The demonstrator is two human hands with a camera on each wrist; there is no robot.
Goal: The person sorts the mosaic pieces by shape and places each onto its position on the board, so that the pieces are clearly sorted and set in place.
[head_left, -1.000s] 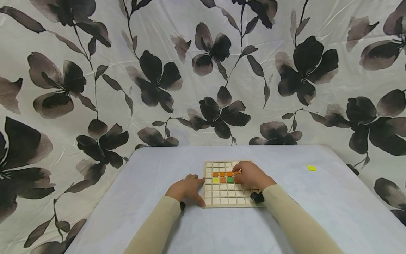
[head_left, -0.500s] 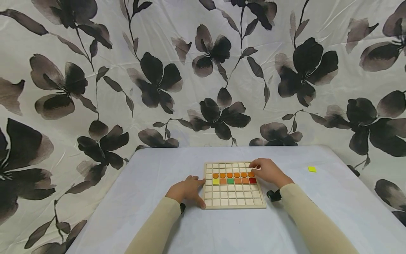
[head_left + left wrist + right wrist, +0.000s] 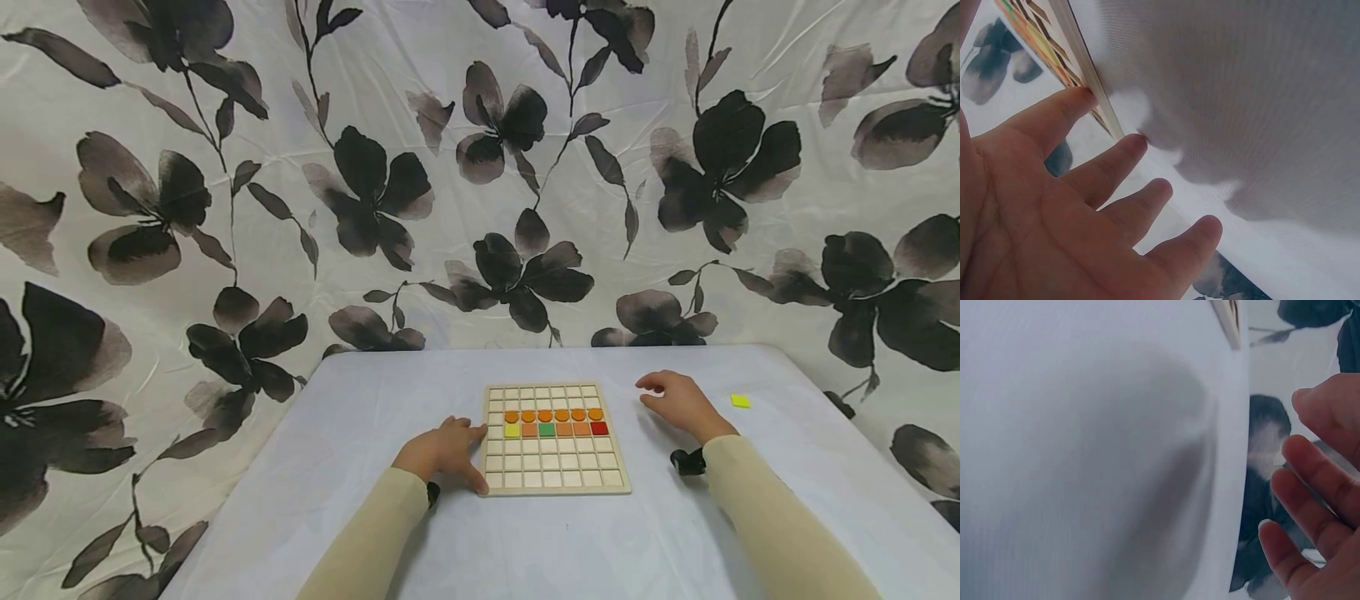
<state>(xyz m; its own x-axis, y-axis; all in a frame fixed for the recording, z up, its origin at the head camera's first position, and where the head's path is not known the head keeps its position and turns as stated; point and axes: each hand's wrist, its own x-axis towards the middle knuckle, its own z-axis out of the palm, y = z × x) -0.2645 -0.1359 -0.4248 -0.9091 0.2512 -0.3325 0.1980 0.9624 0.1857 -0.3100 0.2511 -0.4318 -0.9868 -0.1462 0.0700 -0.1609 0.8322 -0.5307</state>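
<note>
A wooden grid board lies flat on the white table. Across it runs a row of round orange discs; directly below sits a row of square tiles, from a yellow tile through orange and a green tile to a red tile. My left hand touches the board's left edge with spread fingers; in the left wrist view its fingertips reach the wooden side. My right hand is right of the board, apart from it, fingers loosely bent and holding nothing. A loose yellow square lies just beyond it.
The white table extends around the board on every side. Behind it hangs a pale cloth printed with dark flowers. A dark wrist camera is worn at the right sleeve.
My right hand has moved from over the board's disc row out to the right, nearer the yellow square. The full row of discs and the red tile are now uncovered. My left hand stays put.
</note>
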